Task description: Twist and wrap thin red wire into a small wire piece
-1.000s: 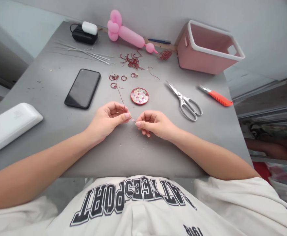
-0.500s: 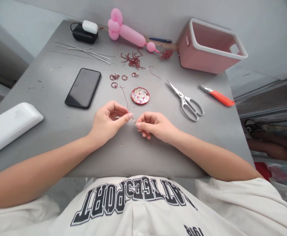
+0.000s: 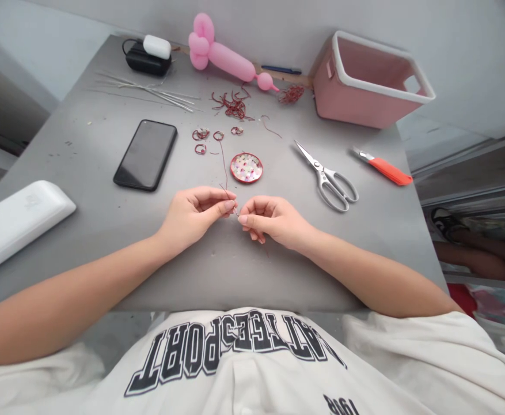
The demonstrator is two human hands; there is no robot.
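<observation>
Thumb and fingertips of my left hand (image 3: 198,216) pinch a thin dark red wire (image 3: 224,164), whose long end rises toward the small rings. Just to the right, my right hand (image 3: 273,220) pinches the lower part of the same wire, with the fingertips of both hands nearly touching. Tiny details between the fingertips are too small to make out. Beyond the hands lies a round red-rimmed dish (image 3: 246,168) of small pale and pink beads. Several red wire rings (image 3: 201,134) lie behind it to the left.
Scissors (image 3: 327,176) and an orange cutter (image 3: 390,171) lie right; a phone (image 3: 147,154) and white case (image 3: 23,222) left. Farther back are red wire pieces (image 3: 234,108), silvery wires (image 3: 152,91), a pink balloon (image 3: 232,62) and a pink bin (image 3: 351,92).
My left hand has shifted slightly right and closer to my right hand. The wire's upper end has swung, and a short end now sticks out above my left fingertips.
</observation>
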